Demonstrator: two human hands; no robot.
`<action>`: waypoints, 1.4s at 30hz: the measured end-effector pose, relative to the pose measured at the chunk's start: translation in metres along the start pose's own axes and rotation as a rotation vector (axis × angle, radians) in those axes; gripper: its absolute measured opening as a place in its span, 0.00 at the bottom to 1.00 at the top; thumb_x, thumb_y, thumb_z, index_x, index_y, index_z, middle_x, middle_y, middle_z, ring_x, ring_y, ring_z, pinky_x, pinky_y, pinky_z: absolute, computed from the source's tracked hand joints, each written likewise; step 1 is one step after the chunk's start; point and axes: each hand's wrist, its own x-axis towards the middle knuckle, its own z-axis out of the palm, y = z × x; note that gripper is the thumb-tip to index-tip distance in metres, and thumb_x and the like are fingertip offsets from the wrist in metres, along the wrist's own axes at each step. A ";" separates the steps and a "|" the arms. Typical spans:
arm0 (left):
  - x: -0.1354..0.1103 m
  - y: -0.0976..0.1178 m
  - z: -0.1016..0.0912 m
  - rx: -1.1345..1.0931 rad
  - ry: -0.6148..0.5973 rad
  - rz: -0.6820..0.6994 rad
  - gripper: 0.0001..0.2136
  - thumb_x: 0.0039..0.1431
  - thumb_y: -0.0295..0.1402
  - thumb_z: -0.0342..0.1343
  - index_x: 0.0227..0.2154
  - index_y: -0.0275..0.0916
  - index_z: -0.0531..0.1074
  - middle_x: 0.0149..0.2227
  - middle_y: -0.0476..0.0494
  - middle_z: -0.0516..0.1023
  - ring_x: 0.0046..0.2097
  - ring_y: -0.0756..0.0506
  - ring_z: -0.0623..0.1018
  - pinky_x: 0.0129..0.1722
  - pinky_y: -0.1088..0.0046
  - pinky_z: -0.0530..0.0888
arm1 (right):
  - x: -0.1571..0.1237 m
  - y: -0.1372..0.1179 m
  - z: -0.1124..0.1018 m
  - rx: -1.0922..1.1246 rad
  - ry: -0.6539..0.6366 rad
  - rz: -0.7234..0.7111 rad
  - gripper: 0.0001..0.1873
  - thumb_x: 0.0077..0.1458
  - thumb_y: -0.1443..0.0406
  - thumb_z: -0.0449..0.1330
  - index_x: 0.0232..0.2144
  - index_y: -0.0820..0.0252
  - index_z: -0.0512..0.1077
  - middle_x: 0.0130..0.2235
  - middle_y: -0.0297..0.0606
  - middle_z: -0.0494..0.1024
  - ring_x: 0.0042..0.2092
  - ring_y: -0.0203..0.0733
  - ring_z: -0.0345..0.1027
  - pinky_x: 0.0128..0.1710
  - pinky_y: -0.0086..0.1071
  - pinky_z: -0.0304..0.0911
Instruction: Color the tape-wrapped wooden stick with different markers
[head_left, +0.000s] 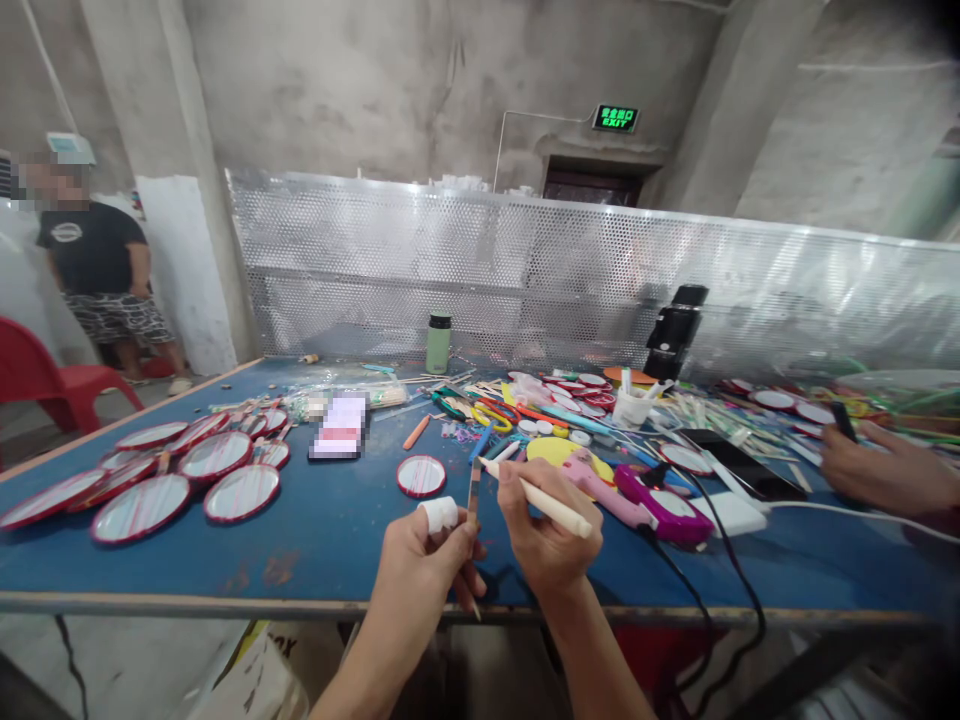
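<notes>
My left hand [435, 560], with white tape round one finger, grips a narrow flat stick [474, 490] upright over the table's front part. The stick's upper part looks brownish. A cream marker pen [551, 505] is in my right hand [551, 540], its fingers closed round the barrel. The pen's tip is at the upper end of the stick; whether it touches I cannot tell. Just beyond my left hand lies a round red-rimmed disc [421, 476]. Right of my right hand is a pink and purple glue gun [660, 505] with a black cord.
Several red-rimmed discs [142, 505] are heaped at left, near a phone [339, 427]. Sticks, scissors [495, 414] and pens clutter the middle. A white cup [632, 410], green bottle [439, 345] and black flask [676, 330] stand farther back. At right is another person's hand [885, 465].
</notes>
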 end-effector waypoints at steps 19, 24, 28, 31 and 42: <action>-0.001 -0.002 -0.001 -0.007 0.000 -0.008 0.13 0.50 0.41 0.62 0.27 0.33 0.73 0.21 0.48 0.74 0.17 0.51 0.73 0.13 0.79 0.70 | -0.001 0.001 -0.001 -0.009 0.021 0.044 0.05 0.55 0.71 0.60 0.28 0.60 0.73 0.22 0.32 0.74 0.22 0.32 0.66 0.24 0.26 0.63; -0.001 -0.001 0.000 -0.018 0.003 -0.004 0.13 0.50 0.41 0.62 0.27 0.33 0.72 0.21 0.47 0.75 0.17 0.51 0.73 0.14 0.79 0.70 | -0.004 0.002 -0.003 0.003 0.037 0.052 0.05 0.55 0.72 0.60 0.27 0.60 0.72 0.22 0.32 0.75 0.23 0.33 0.67 0.24 0.27 0.64; -0.001 -0.002 0.000 -0.017 0.007 0.000 0.13 0.50 0.40 0.62 0.27 0.33 0.72 0.21 0.48 0.75 0.17 0.51 0.73 0.13 0.79 0.70 | -0.002 0.000 -0.003 0.006 0.015 0.027 0.05 0.54 0.73 0.60 0.28 0.61 0.72 0.22 0.33 0.75 0.23 0.33 0.67 0.24 0.27 0.64; -0.001 -0.002 0.000 -0.001 0.007 0.009 0.12 0.50 0.40 0.61 0.26 0.33 0.72 0.21 0.48 0.74 0.17 0.51 0.73 0.14 0.80 0.70 | -0.001 -0.003 -0.002 0.015 -0.011 -0.005 0.06 0.54 0.72 0.60 0.27 0.60 0.72 0.23 0.33 0.76 0.24 0.33 0.69 0.24 0.27 0.65; 0.000 -0.005 -0.001 0.030 0.004 0.021 0.12 0.52 0.39 0.61 0.27 0.34 0.73 0.21 0.49 0.74 0.17 0.52 0.73 0.13 0.81 0.69 | -0.002 -0.002 -0.003 0.009 -0.006 0.013 0.06 0.55 0.71 0.59 0.27 0.60 0.72 0.23 0.33 0.76 0.23 0.34 0.69 0.24 0.27 0.65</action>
